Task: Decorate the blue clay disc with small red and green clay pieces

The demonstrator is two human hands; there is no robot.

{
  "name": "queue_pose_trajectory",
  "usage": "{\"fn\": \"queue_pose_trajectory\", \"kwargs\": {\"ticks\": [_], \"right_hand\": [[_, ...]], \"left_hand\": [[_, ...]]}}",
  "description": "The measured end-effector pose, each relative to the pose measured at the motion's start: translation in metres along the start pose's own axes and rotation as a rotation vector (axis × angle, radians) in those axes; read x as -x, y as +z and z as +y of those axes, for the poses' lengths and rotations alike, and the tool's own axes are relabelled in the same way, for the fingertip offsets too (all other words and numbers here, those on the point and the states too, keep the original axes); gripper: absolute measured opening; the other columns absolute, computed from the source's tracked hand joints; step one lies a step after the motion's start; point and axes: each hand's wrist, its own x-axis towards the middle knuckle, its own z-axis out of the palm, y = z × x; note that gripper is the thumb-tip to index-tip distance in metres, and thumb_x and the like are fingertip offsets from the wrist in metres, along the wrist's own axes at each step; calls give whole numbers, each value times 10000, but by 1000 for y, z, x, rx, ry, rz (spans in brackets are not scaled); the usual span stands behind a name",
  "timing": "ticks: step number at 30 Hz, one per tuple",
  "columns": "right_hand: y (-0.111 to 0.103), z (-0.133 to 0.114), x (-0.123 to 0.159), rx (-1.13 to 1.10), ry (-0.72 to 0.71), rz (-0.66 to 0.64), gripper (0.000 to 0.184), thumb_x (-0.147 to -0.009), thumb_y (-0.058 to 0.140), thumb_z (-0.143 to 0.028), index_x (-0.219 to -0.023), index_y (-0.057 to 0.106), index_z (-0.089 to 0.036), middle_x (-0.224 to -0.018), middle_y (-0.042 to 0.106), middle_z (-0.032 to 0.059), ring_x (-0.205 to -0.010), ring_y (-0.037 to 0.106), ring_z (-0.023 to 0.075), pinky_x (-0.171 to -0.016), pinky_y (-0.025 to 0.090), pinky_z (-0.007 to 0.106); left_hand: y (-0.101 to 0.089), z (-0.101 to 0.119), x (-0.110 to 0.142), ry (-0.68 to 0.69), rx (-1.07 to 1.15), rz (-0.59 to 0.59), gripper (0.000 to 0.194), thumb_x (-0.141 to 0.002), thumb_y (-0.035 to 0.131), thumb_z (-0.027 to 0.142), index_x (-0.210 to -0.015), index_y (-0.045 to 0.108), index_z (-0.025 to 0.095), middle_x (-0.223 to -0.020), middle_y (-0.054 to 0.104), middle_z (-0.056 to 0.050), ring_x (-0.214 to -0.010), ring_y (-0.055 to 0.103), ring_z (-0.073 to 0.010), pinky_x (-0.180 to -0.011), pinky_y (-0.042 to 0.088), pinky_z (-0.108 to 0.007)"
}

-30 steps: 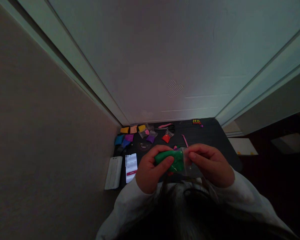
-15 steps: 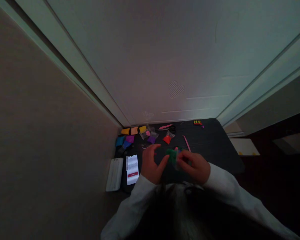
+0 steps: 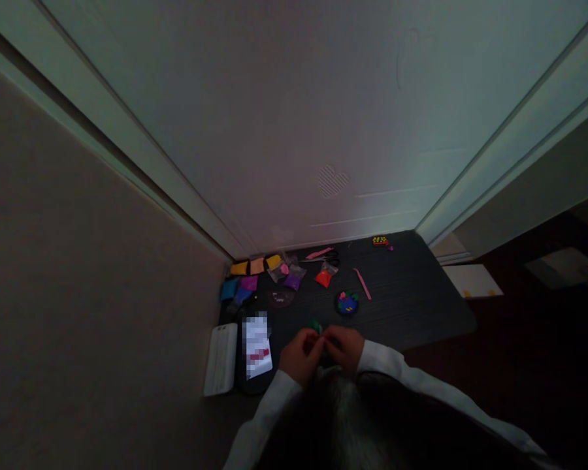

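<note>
My left hand [image 3: 300,358] and my right hand [image 3: 347,346] meet at the front edge of the dark table, fingers pinched together. Between them is a small clear bag with green stuff [image 3: 315,324] in it, mostly covered by my fingers. Just beyond my hands lies a round dark disc [image 3: 347,303] with blue, green, pink and yellow shapes on it. A pair of pink tweezers [image 3: 362,284] lies to its right. Farther back is a small bag of red stuff [image 3: 324,277].
At the left are a lit phone [image 3: 258,346] and a long white case [image 3: 220,360]. Several coloured packets [image 3: 240,282] lie at the back left, with scissors [image 3: 330,258] beside them. A small yellow-dotted item [image 3: 380,241] sits by the wall. The table [image 3: 416,287] ends at the right.
My hands have come together and drawn back towards me with the green bag. My left hand has closed from an open curl. The round disc, hidden before, now shows.
</note>
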Motion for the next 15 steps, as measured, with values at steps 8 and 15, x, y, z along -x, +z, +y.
{"fn": "queue_pose_trajectory", "kwargs": {"ticks": [8,15], "right_hand": [[-10,-12,4,90,-32,55,113,-752,434,-219,-749,537,-173,-711,605,37,-664,546,145,-617,392,246],[-58,-33,-15,156,-118,130,71,-741,426,-167,-721,494,-164,-686,569,27,-645,520,117,-598,383,211]], "left_hand": [[-13,4,-5,224,-230,-96,173,-744,424,260,-642,535,175,-538,524,24,-508,487,-105,-485,315,-208],[-34,34,-31,566,-320,-56,203,-766,356,211,-632,499,159,-626,521,-20,-636,481,-135,-607,351,-245]]}}
